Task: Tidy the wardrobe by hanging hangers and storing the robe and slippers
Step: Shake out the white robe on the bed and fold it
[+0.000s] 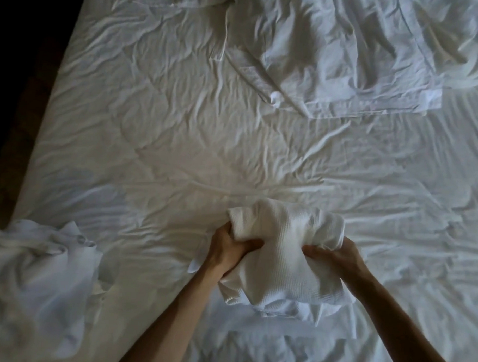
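Clearly the folded waffle-weave robe (279,260) is a soft, floppy bundle: it sags between the 2 hands and its lower layers droop toward the bed (180,130), near the bed's near edge and about midway along it. The left hand (227,251) has its fingers curled into the bundle's left side, and the right hand (333,254) grips the right side the same way, thumb tucked under the fold. Neither hand is slack; both are closed around cloth.

It looks light but bulky, and nothing in it is stiff, so I'd judge the folds will slide open if only the top layer is pinched. A better hold would be from underneath, palms spread under the whole stack, or both sides clamped as now with all layers caught. The weave seems grippy rather than slippery, and there is nothing fragile about it.

Another crumpled white garment (37,268) lies at the bed's near left corner, and a rumpled white sheet (358,63) toward the far right corner.
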A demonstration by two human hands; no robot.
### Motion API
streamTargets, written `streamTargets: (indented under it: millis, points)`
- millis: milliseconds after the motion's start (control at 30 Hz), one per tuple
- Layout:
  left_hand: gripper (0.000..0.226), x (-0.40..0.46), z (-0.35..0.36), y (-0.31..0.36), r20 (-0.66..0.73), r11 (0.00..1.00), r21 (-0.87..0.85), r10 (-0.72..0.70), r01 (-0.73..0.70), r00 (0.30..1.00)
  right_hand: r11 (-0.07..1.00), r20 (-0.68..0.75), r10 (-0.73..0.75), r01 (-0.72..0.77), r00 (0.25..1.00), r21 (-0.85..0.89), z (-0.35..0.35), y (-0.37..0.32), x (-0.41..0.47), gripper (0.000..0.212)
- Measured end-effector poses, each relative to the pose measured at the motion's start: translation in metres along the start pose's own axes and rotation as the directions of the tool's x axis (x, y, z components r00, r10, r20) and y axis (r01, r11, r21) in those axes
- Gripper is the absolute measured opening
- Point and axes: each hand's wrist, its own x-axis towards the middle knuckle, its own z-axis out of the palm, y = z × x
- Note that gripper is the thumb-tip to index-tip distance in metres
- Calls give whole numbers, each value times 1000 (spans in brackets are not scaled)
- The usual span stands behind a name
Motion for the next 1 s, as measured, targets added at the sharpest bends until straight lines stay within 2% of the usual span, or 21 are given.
streamTargets:
  millis: [67, 167, 233, 333, 400, 467, 567, 667, 733, 867, 1000]
  points:
    - [59, 7, -5, 3, -19, 1000, -25, 11, -12, 1000, 994, -62, -78, 73, 995, -82, 0, -4, 16, 39]
    - [53, 23, -9, 15, -78, 997, -44, 51, -55, 996, 972, -197, -141, 98, 970, -214, 0, -5, 45, 74]
    - [54, 32, -10, 20, -108, 997, -61, 46, -53, 993, 988, -202, -80, 52, 976, -143, 7, -13, 58, 79]
    - [69, 37, -12, 20, -140, 996, -76, -62, 52, 988, 998, -138, 55, -53, 989, 18, 12, -22, 67, 100]
    - [65, 41, -13, 19, -97, 991, -80, -119, 111, 988, 996, -80, 87, -84, 993, 41, 6, -27, 73, 91]
    - [67, 42, -16, 22, -32, 980, -82, -187, 184, 982, 994, 2, 105, -105, 994, -11, 0, -29, 79, 78]
    - [73, 46, -19, 28, 37, 960, -85, -263, 266, 964, 991, 89, 109, -102, 990, -81, -4, -30, 85, 70]
    - [55, 45, -22, 37, 90, 952, -97, -281, 289, 956, 995, 95, 50, -41, 994, -91, 1, -42, 80, 48]
    - [49, 47, -21, 36, 107, 958, -98, -260, 270, 960, 997, 84, -12, 18, 996, -81, 4, -51, 72, 34]
    - [65, 46, -18, 28, 111, 986, -63, -146, 153, 983, 995, 119, -96, 97, 988, -2, 8, -56, 56, 22]
    - [42, 38, -16, 33, 108, 998, -48, -28, 33, 994, 997, 202, -32, 16, 979, 79, 6, -68, 41, 25]
